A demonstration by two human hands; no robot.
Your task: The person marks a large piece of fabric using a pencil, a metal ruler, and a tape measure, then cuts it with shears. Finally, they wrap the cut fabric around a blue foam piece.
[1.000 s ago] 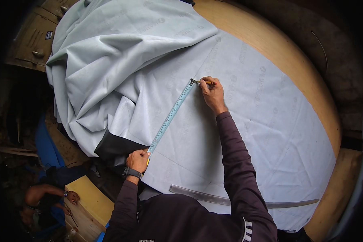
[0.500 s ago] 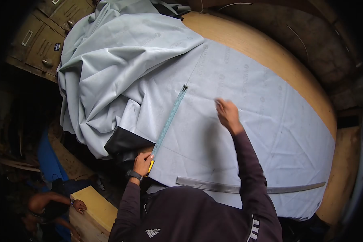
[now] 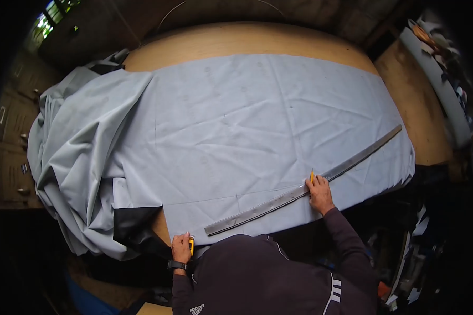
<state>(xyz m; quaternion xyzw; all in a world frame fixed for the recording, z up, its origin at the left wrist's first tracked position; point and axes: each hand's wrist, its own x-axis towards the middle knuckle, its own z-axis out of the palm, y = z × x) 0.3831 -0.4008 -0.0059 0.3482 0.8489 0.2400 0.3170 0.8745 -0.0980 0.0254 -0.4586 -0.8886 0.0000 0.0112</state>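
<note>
Grey coated fabric (image 3: 236, 121) lies spread over the table, marked with thin drawn lines. At its front left corner, my left hand (image 3: 181, 248) is closed around a yellow tape measure (image 3: 192, 245); no long blade shows from it. My right hand (image 3: 320, 195) holds a yellow pencil (image 3: 312, 175), tip pointing up and away from me. The same hand rests at the middle of a long metal ruler (image 3: 263, 208), its fingers touching the edge. The ruler lies slantwise on the fabric, near the front edge.
Bunched fabric (image 3: 84, 142) heaps at the left, with a black underside corner (image 3: 134, 223) turned up. Bare wooden table (image 3: 247, 39) shows along the back. Metal lockers (image 3: 10, 136) stand far left. A second board (image 3: 412, 105) and piled scraps are at right.
The tape blade, stretched across the fabric before, is drawn back in. My right hand has come from above the fabric down to the ruler. The view has turned, and the other person is out of sight.
</note>
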